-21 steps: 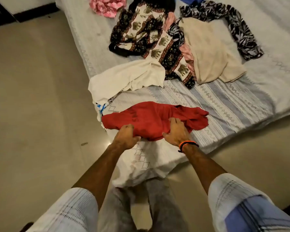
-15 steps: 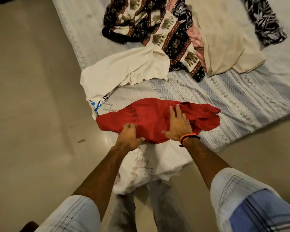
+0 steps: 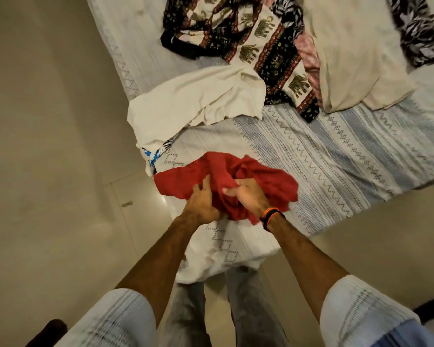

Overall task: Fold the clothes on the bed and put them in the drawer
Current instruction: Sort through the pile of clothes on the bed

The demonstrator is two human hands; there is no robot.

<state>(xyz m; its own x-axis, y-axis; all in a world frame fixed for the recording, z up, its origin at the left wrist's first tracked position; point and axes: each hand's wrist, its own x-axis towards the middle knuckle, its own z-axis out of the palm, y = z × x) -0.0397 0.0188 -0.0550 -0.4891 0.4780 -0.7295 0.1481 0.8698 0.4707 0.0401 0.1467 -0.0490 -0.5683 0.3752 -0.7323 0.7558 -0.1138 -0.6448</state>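
1. Red garment (image 3: 248,181), head view: bunched at lower centre of frame, on the near corner of the bed (image 3: 336,156), atop the patterned bedsheet.
2. Long axis running left to right across the frame, one end spread flat toward the left edge of the bed, the other crumpled toward the right; no clear collar or hem direction readable in the bunch.
3. Left hand (image 3: 202,204) curled into the cloth at the garment's near-left part, fingers partly spread, thumb side tucked under a fold.
4. Right hand (image 3: 248,195), with an orange-and-black wristband (image 3: 271,216), closed round a raised ridge of red cloth at the middle.
5. Both hands at the near edge, close together, almost touching; bulk of the cloth lying beyond and to either side, so neither hand markedly nearer, though the right sits more centrally.
6. Likely step: gathering or turning the garment to lay it out for folding; fold not yet formed.
7. Upper frame: cream cloth (image 3: 198,103) just beyond the red one, elephant-print garment (image 3: 261,46), beige garment (image 3: 356,58), dark leaf-print piece (image 3: 416,28) at upper right, all unfolded.
8. Drawer not in view.
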